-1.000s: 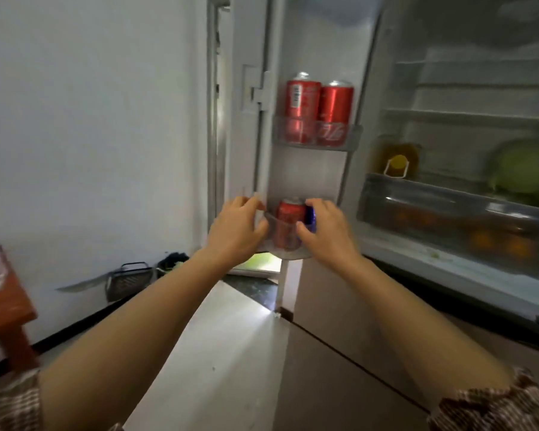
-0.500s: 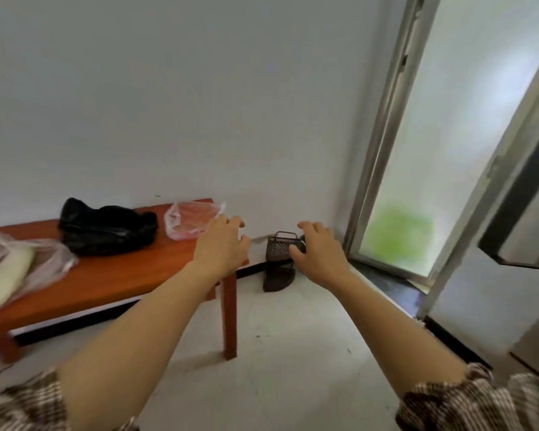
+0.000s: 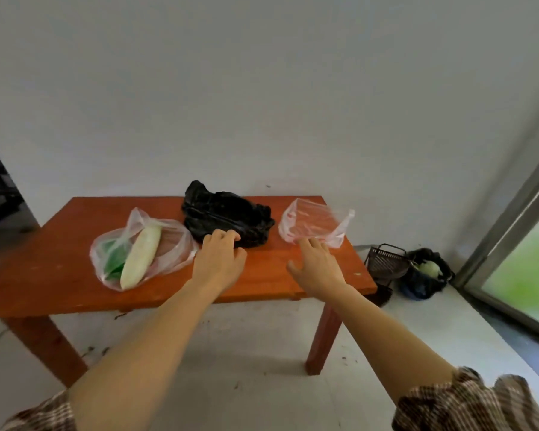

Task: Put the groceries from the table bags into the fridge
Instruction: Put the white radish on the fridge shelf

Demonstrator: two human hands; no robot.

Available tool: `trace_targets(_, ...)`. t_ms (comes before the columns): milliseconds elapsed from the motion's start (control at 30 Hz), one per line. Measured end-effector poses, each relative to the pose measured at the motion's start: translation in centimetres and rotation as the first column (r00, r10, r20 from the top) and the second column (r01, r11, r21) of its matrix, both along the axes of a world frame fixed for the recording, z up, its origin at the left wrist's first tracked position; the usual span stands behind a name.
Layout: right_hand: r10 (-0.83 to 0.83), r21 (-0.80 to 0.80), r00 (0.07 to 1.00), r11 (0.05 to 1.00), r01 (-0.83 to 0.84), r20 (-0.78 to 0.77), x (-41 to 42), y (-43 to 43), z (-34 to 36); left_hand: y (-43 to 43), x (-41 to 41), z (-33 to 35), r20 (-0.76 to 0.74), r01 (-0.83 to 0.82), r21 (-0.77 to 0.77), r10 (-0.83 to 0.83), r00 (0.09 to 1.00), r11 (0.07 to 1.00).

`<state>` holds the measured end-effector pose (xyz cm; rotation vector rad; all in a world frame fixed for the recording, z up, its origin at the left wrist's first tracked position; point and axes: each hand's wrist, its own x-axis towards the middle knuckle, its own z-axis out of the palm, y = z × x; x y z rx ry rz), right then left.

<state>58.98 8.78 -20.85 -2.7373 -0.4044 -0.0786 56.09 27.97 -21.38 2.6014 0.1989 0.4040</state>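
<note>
resting on one table (image 3: 268, 272), three bags (image 3: 227, 219)

clear bag (image 3: 171, 244): pale gourd (image 3: 141, 256) | black bag (image 3: 227, 217): crumpled, centre | pink bag (image 3: 315, 225): contents unclear

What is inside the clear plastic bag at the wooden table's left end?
The clear plastic bag holds a long pale gourd-like vegetable and something green beside it. The green thing's kind, and anything beneath, is hidden.
</note>
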Motion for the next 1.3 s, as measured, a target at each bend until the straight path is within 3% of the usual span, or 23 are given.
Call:
trace_targets(333, 0.221, -0.009, 0.964, 0.974, -0.225, -0.148, 11.6, 17.2, -5.6, 16.0, 7.4, -6.0, -0.137, -0.232, -0.062, 0.222, 0.965, 0.971)
trace_targets(500, 0.278, 0.018, 0.934, 0.96, -0.281, -0.226, 14.4, 24.4, -8.4, 22.5, 10.8, -9.0, -0.174, -0.204, -0.058, 0.191, 0.966, 0.977)
trace_targets(700, 0.249, 0.088, 0.903, 0.968, -0.233, -0.351, 17.5, 32.8, -12.1, 28.5, 16.8, -11.8, -0.321, 0.012, -0.064, -0.032, 0.946, 0.998)
trace_targets(800, 0.221, 0.109, 0.88, 0.975, -0.193, -0.42, 18.7, 36.9, -13.3, 32.0, 19.2, -12.5, -0.418, 0.176, -0.023, -0.169, 0.892, 0.984)
trace_targets(933, 0.097, 0.226, 0.76, 0.972, 0.066, -0.642, 18.7, 41.3, -15.1, 37.0, 21.3, -15.0, -0.532, 0.325, 0.015, -0.267, 0.804, 0.946)
trace_targets(1100, 0.028, 0.259, 0.695, 0.938, 0.23, -0.718, 18.7, 44.8, -17.0, 41.4, 22.9, -16.5, -0.596, 0.549, 0.102, -0.39, 0.702, 0.83)
trace_targets(1300, -0.003, 0.186, 0.61, 0.951, 0.245, -0.792, 19.7, 46.6, -17.7, 43.7, 26.0, -17.0, -0.612, 0.758, 0.166, -0.537, 0.581, 0.631)
